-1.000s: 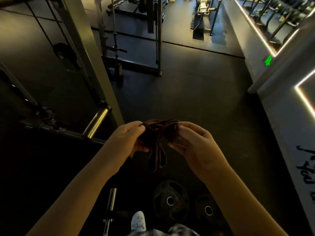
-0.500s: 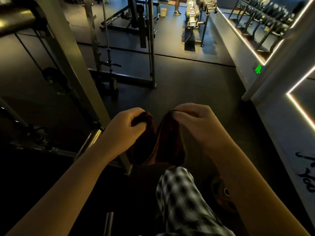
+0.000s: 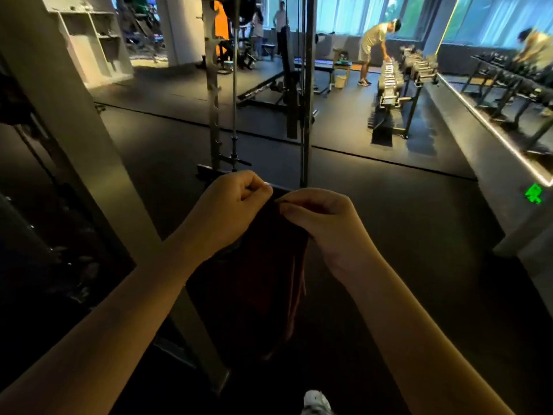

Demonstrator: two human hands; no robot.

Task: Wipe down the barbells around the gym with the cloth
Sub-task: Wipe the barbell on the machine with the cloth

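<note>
two hands, left hand (image 3: 230, 209) and right hand (image 3: 323, 223), pinching one cloth (image 3: 263, 280)

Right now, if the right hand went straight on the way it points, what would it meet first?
Probably the left hand: the right hand points leftward along the top edge of the dark cloth, which both pinch, and the left hand sits close beside it. Depth is unclear.

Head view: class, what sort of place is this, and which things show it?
A gym, most likely: a dumbbell rack stands ahead on the right, and a notched steel upright rises in the middle.
</note>
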